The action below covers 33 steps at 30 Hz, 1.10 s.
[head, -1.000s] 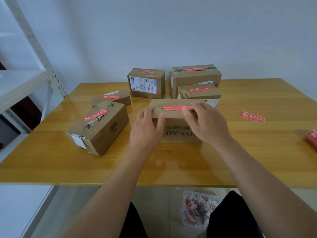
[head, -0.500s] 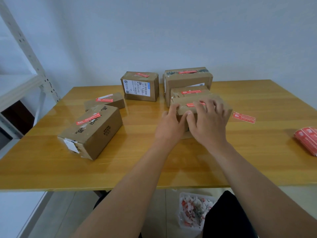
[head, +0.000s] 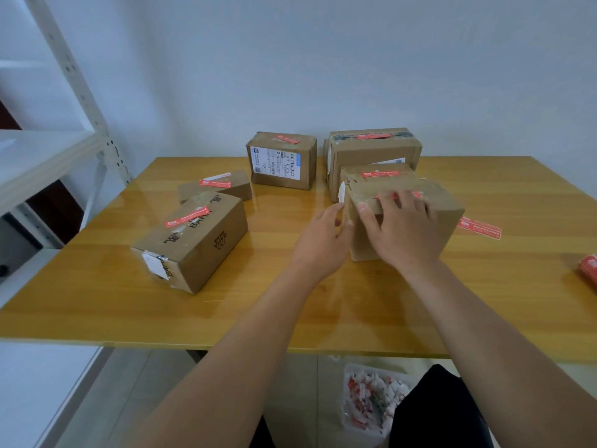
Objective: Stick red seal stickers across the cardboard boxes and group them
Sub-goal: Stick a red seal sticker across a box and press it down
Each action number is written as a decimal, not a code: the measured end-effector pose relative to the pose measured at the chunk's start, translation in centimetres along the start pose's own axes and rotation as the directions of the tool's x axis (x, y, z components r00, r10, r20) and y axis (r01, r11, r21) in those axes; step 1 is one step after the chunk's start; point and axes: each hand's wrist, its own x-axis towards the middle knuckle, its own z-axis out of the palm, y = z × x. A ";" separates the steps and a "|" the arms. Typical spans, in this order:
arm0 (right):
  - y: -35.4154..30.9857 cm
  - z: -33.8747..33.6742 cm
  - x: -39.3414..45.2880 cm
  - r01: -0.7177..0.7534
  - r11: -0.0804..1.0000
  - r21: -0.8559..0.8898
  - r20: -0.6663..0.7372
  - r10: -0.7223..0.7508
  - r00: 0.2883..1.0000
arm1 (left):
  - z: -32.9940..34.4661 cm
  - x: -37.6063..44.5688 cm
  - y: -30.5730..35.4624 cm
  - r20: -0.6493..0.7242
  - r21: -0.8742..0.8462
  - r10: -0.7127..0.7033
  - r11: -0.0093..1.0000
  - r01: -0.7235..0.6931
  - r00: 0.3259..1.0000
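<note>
A brown cardboard box (head: 447, 210) with a red seal sticker on top stands right of the table's middle, close against a small sealed box (head: 376, 175). My right hand (head: 402, 229) grips it, fingers spread over the top and the sticker, thumb on the front left corner. My left hand (head: 323, 242) presses flat against the box's left side. Behind stand a large sealed box (head: 371, 150) and a sealed box with a white shipping label (head: 281, 163). Further left lie a flat sealed box (head: 219, 188) and a long sealed box (head: 193, 237).
One loose red sticker (head: 479, 228) lies on the wooden table (head: 290, 302) right of the held box. A stack of red stickers (head: 588, 270) sits at the right edge. A white shelf rack (head: 48, 150) stands left. A bin of peeled backings (head: 371, 402) is on the floor.
Both hands have slid the box away and to the right, from the table's middle up against the small box in the back right group.
</note>
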 end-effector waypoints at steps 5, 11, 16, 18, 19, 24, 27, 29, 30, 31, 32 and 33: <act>0.1 -0.3 -0.1 0.023 0.999 0.037 0.010 -0.023 1.000 | 0.9 -0.3 1.0 0.020 -0.026 0.034 0.999 -0.033 0.999; 0.5 -0.6 -0.2 0.026 0.998 0.057 0.032 -0.028 0.999 | 1.4 -0.2 2.0 -0.028 -0.001 -0.003 1.000 0.003 1.000; 1.3 -0.9 0.0 -0.119 0.992 -0.039 0.089 0.122 0.989 | 1.8 -0.2 1.6 -0.025 0.095 -0.025 0.995 0.027 0.999; 1.5 -1.1 0.0 -0.122 0.991 -0.048 0.102 0.126 0.987 | 1.9 -0.2 1.5 -0.032 0.125 -0.025 0.992 0.029 0.999; 1.5 -1.2 0.0 -0.116 0.992 -0.044 0.100 0.120 0.988 | 2.0 -0.2 1.5 -0.036 0.136 -0.028 0.990 0.032 0.999; 1.8 -1.0 -0.2 -0.027 1.000 -0.014 0.070 0.027 0.997 | 2.2 0.1 1.7 -0.060 0.137 -0.050 0.989 0.057 0.997; 2.0 -1.1 -0.1 -0.007 1.000 0.000 0.099 0.007 0.995 | 2.2 0.0 1.7 -0.061 0.129 -0.051 0.990 0.059 0.997; 2.1 -1.1 -0.2 0.009 1.000 -0.003 0.110 -0.009 0.994 | 2.3 -0.1 1.6 -0.053 0.135 -0.054 0.989 0.060 0.997; 2.1 -1.2 -0.2 0.011 1.000 -0.001 0.120 -0.011 0.993 | 2.2 -0.1 1.5 -0.045 0.139 -0.055 0.988 0.061 0.997; 2.1 -1.3 -0.2 0.002 1.000 0.009 0.130 -0.003 0.991 | 2.2 -0.1 1.4 -0.036 0.143 -0.057 0.988 0.061 0.998; 1.9 -1.5 -0.2 -0.013 1.000 0.025 0.133 0.010 0.991 | 2.0 -0.2 1.2 -0.034 0.146 -0.057 0.987 0.061 0.998; 1.6 -1.7 -0.1 -0.022 0.999 0.042 0.121 0.017 0.992 | 1.5 -0.3 1.0 -0.046 0.152 -0.056 0.986 0.063 0.997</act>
